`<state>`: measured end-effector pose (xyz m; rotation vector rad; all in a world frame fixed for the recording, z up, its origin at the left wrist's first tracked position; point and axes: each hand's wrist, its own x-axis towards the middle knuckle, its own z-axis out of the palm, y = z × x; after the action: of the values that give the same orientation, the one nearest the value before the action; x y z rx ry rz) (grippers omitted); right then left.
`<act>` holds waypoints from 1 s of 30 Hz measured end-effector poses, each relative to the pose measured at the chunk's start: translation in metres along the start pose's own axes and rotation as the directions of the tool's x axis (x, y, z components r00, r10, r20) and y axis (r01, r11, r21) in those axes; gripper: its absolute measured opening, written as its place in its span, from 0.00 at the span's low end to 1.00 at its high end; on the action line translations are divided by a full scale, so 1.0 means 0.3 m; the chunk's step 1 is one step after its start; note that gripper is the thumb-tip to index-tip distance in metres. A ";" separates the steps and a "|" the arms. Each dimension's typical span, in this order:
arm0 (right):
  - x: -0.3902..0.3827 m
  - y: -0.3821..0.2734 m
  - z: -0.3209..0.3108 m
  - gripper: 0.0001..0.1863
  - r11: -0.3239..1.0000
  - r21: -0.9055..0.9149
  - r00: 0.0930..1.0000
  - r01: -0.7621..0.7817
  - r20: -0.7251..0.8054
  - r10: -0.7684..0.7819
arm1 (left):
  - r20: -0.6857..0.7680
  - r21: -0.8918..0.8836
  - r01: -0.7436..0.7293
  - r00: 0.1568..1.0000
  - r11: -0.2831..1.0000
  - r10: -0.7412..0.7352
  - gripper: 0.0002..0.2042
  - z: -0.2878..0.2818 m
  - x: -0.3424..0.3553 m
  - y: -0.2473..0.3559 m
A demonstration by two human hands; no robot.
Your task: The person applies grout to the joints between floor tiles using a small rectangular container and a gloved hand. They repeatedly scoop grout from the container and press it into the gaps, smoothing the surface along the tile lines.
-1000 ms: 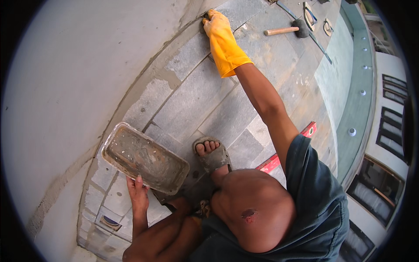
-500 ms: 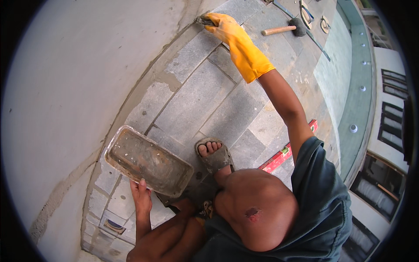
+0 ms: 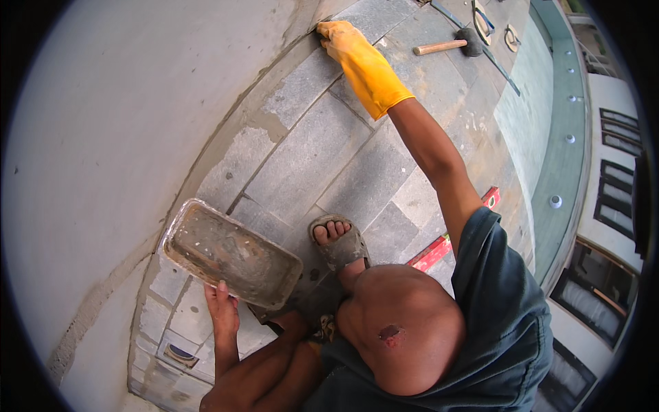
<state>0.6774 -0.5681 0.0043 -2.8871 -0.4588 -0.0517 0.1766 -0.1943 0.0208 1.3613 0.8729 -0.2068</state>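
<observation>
My left hand [image 3: 223,316] grips the near edge of a shallow rectangular tray [image 3: 255,240], thumb over the rim. Grey mortar residue coats the tray's inside, and it is held tilted above the paving beside the wall. My right hand [image 3: 343,44], in a yellow-orange rubber glove [image 3: 376,86], reaches far ahead to where the pale wall [image 3: 137,103] meets the grey stone paving [image 3: 298,165]. Its fingers are closed against that joint; what they hold, if anything, is hidden. Wet-looking mortar [image 3: 268,126] runs along the wall's foot and smears onto the slabs.
A mallet with a wooden handle [image 3: 439,47] and black head lies at the far right, beside a long thin bar [image 3: 504,77] and two round pale discs [image 3: 512,39]. A red spirit level [image 3: 430,254] rests right of my sandalled foot [image 3: 338,247]. Beyond runs a green ledge [image 3: 563,172].
My gloved right hand has turned and pressed closer into the wall joint, its forearm swinging left; the dark grey lump at its fingertips no longer shows. The tray has shifted slightly left.
</observation>
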 end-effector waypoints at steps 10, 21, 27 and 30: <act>-0.137 -0.078 -0.082 0.23 0.955 0.186 0.969 0.231 0.045 -0.243 | 0.084 -0.083 0.032 0.996 0.996 -0.025 0.26 0.020 -0.011 0.027; -0.004 0.092 -0.011 0.20 0.976 0.110 0.951 -0.186 -0.232 0.207 | 0.000 -0.047 0.016 1.000 0.999 -0.016 0.21 -0.003 -0.005 0.004; 0.022 0.061 -0.024 0.22 0.996 -0.066 0.998 -0.057 0.013 0.058 | 0.040 -0.029 0.062 0.997 0.998 -0.061 0.24 0.007 0.002 0.015; 0.005 0.076 -0.050 0.23 0.986 -0.017 0.985 0.164 0.059 -0.162 | 0.049 -0.011 0.064 0.997 0.998 -0.064 0.22 0.011 0.008 0.015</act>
<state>0.6857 -0.5920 0.0145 -2.8715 -0.7087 0.0004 0.1823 -0.1953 0.0225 1.3124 0.8768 -0.2818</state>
